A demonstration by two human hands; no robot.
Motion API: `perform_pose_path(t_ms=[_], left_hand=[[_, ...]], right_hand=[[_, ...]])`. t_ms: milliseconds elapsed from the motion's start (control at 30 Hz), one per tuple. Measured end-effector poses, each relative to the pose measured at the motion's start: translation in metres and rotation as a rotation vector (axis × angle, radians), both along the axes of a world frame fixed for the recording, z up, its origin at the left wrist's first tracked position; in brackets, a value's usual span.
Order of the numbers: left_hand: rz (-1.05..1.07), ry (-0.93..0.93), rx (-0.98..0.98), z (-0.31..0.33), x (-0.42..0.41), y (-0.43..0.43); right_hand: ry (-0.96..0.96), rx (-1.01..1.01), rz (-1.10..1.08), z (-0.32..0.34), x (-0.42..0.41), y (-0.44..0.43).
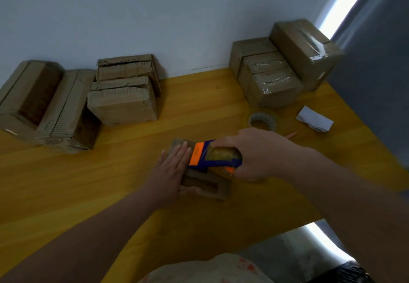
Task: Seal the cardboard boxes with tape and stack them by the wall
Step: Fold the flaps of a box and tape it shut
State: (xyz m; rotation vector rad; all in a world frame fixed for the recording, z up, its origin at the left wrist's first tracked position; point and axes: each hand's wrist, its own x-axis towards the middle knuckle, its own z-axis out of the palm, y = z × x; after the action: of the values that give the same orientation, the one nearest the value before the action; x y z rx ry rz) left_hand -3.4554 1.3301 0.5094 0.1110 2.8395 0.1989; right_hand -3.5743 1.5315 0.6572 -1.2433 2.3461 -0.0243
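Nearest the camera, at the lower edge: pale cloth with reddish marks (210, 269). Above it, two bare forearms reaching forward over a yellow wooden surface (66, 183).

Centre: small brown cardboard box (205, 186), lying flat on the surface, well short of the wall. Left hand (172, 167) laid palm-down on the left part of the box top, fingers (182, 152) straight, together and released, gripping nothing. Right hand (254, 154) wrapped round a blue-and-orange handheld tape dispenser (199, 156), fingers clenched on its body. Dispenser loaded with a brownish roll, resting on the box top just beside the left fingertips. Tape on this box: cannot tell.

Just behind the right hand: small orange stick (291, 135), then a roll of clear tape (263, 119) flat on the surface, with a folded white paper (314, 119) to its right.

Far right, against the white wall (155, 17): group of brown cardboard boxes wrapped in glossy clear tape (283, 68), one tilted atop the others. Far left, along the same wall: untaped brown cardboard boxes (124, 92) with loose flaps, two stacked, and open brown cartons (44, 105) beside them.
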Motion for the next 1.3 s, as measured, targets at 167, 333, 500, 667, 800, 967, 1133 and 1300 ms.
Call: perform_pose_path(t_ms=[167, 333, 500, 667, 800, 967, 1133, 1300], left_hand=[[-0.083, -0.049, -0.041, 0.008, -0.013, -0.01], [-0.147, -0.059, -0.081, 0.012, -0.022, -0.014], [-0.138, -0.063, -0.154, 0.013, -0.025, -0.009], [-0.075, -0.049, -0.083, 0.009, -0.023, 0.014], [-0.147, -0.034, -0.05, 0.006, -0.024, 0.029], [-0.197, -0.019, -0.087, 0.005, -0.027, 0.019], [-0.135, -0.037, -0.086, 0.008, -0.04, -0.002], [-0.131, -0.067, -0.066, 0.007, -0.043, -0.006]], right_hand=[[-0.057, -0.001, -0.082, -0.006, 0.005, 0.031], [-0.066, 0.014, -0.137, -0.012, 0.008, 0.053], [-0.051, -0.002, -0.165, -0.034, 0.015, 0.054], [-0.033, -0.055, -0.223, -0.05, 0.016, 0.066], [-0.002, -0.104, -0.239, -0.06, 0.019, 0.071], [-0.016, -0.19, -0.317, -0.07, 0.025, 0.07], [-0.006, -0.274, -0.39, -0.081, 0.031, 0.043], [-0.013, -0.271, -0.413, -0.086, 0.035, 0.039]])
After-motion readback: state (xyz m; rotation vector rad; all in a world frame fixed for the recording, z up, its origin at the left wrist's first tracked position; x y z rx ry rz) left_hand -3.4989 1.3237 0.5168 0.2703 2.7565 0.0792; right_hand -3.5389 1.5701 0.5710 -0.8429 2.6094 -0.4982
